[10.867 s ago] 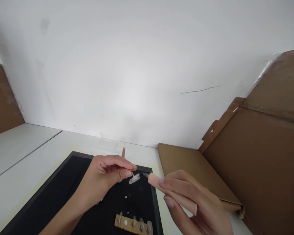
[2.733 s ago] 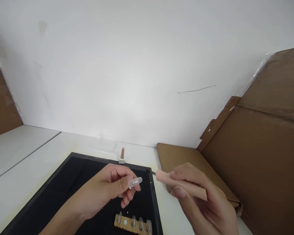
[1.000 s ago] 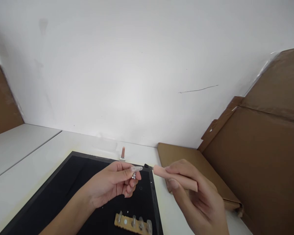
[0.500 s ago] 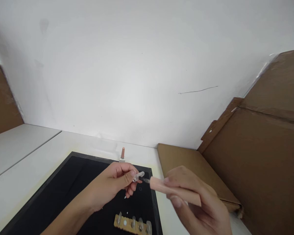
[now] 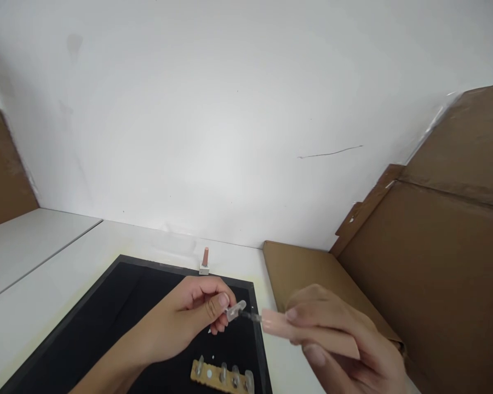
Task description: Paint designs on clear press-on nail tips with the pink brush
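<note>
Between thumb and fingers, my left hand pinches a clear false nail over the black mat. My right hand is closed round the long pink cap of a nail polish brush. Its thin dark bristle end points left and meets the false nail or sits right beside it; I cannot tell whether they touch. Below the hands lies a tan strip with several clear false nails standing upright on it and one bare white dot.
A small bottle with a pink cap stands at the mat's back edge. The black mat covers much of the white table. On the right are a flat cardboard box and a cardboard wall; a white wall rises behind.
My right hand and the brush have shifted right and slightly down. The false nail in my left hand has moved a little right and down with the fingertips.
</note>
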`<state>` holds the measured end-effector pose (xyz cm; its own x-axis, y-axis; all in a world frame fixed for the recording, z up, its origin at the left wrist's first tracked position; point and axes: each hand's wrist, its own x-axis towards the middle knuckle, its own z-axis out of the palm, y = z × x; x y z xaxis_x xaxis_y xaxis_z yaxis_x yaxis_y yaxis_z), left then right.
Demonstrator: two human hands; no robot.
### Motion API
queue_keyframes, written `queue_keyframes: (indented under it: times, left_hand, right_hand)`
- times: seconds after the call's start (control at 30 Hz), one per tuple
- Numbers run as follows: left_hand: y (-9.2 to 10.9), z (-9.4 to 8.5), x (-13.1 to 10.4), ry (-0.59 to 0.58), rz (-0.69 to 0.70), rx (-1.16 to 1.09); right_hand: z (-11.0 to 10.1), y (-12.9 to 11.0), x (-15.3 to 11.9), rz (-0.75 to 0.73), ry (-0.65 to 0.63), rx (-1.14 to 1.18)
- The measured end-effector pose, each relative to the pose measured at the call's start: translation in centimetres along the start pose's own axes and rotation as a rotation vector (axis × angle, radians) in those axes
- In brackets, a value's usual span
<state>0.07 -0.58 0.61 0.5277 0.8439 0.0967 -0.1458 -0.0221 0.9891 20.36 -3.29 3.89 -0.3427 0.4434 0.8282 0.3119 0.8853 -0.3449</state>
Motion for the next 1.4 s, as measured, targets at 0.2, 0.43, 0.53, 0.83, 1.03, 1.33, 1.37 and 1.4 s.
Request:
queue_keyframes:
  times: [0.2,0.43,0.53,0.83,1.03,1.33,1.37,1.4]
  left_hand:
    - [-0.2,-0.1,0.0,-0.056,0.027,0.035]
    - [-0.8,-0.4,0.4,0.004,0.009,0.003]
    - [-1.1,-0.4,0.8,0.019,0.007,-0.008]
    - [-1.7,-0.5,1.6,0.113,-0.013,0.006]
    - [-1.8,-0.7,1.8,0.146,0.014,-0.045]
    - [-1.3,-0.2,1.3,0.144,0.062,-0.038]
    - [-1.2,-0.1,1.3,0.144,0.063,-0.039]
    - [-1.2,-0.1,1.3,0.146,0.065,-0.04]
  right_hand:
    - [-0.1,0.0,0.4,0.005,-0.041,-0.002]
    - [-1.5,0.7,-0.3,0.129,0.088,-0.167]
    - [-1.7,0.8,-0.7,0.208,0.102,-0.147]
    - [-0.4,2.0,-0.7,0.072,0.173,0.073]
    - [0.5,1.4,-1.2,0.082,0.133,0.12]
    - [1.0,1.0,-0.7,0.08,0.025,-0.062]
    - [1.1,0.9,-0.6,0.081,0.02,-0.07]
    - [1.2,0.9,-0.6,0.074,0.016,-0.075]
